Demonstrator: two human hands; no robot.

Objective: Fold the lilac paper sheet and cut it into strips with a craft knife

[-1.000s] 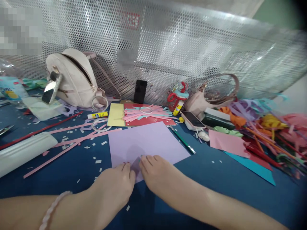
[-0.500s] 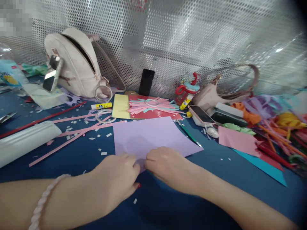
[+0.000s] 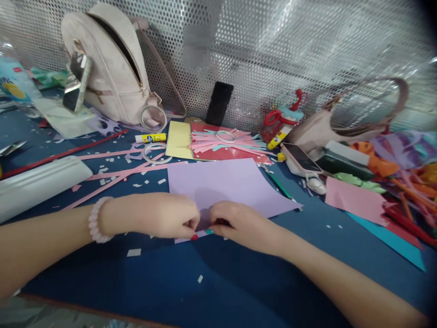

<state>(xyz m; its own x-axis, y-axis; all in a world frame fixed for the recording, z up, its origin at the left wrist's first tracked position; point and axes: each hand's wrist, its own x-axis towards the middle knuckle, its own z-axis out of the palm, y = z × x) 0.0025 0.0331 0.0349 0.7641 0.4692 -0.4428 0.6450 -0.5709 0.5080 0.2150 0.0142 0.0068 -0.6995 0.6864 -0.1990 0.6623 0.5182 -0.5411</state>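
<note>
Lilac paper sheet (image 3: 218, 184), near edge pinched, on blue table (image 3: 157, 287)

Screen, one: silvery, perforated with small round holes; it is standing behind the table and filling the upper view (image 3: 249, 50). Light, pale: it is glinting in streaks across the screen, notably toward the upper right. Table, one: its dark blue top (image 3: 153, 284) is spreading across the foreground; a brownish front edge (image 3: 85, 310) is running along the lower left, and greyish surroundings, indistinct, are showing below.
</note>
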